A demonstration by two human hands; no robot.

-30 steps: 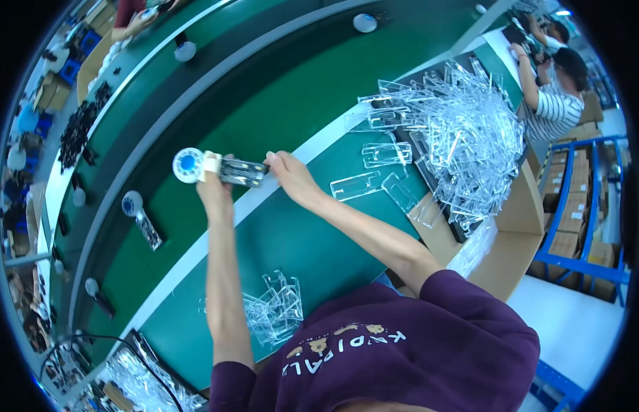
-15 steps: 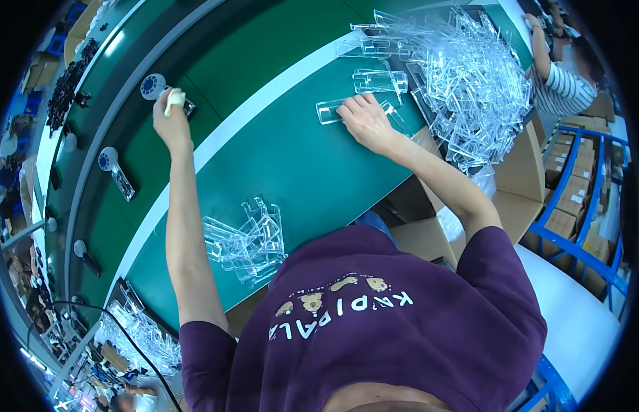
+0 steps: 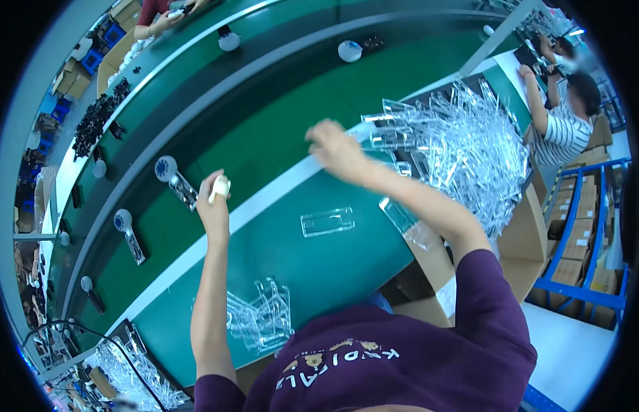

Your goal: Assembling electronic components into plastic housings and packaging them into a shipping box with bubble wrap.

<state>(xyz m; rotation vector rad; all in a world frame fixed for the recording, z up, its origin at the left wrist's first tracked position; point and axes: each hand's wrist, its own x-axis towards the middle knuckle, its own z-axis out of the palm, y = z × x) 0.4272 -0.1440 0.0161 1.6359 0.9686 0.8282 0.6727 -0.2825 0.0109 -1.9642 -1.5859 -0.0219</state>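
Observation:
My left hand (image 3: 213,196) is over the near side of the green belt, its fingers closed around a small pale yellowish thing (image 3: 222,187) that I cannot make out. Beside those fingers is the dark handle of a device with a round white head (image 3: 166,168), lying on the belt. My right hand (image 3: 335,147), blurred by motion, reaches over the white belt edge; its fingers look bent, and I cannot tell whether they hold anything. On the green table below it lies a clear plastic tray (image 3: 327,222), untouched. Another clear tray (image 3: 402,218) lies partly behind my right forearm.
A large heap of clear plastic trays (image 3: 470,151) rises at the right. A smaller pile (image 3: 261,319) lies near my body. More round-headed devices (image 3: 123,221) sit along the belt. Co-workers are at the far right (image 3: 563,130) and across the belt (image 3: 154,24). A cardboard box (image 3: 522,230) stands at the right.
My right hand has left the clear tray and moved away over the belt edge. The whole view has shifted. My left hand stays by the same device, still with the pale thing.

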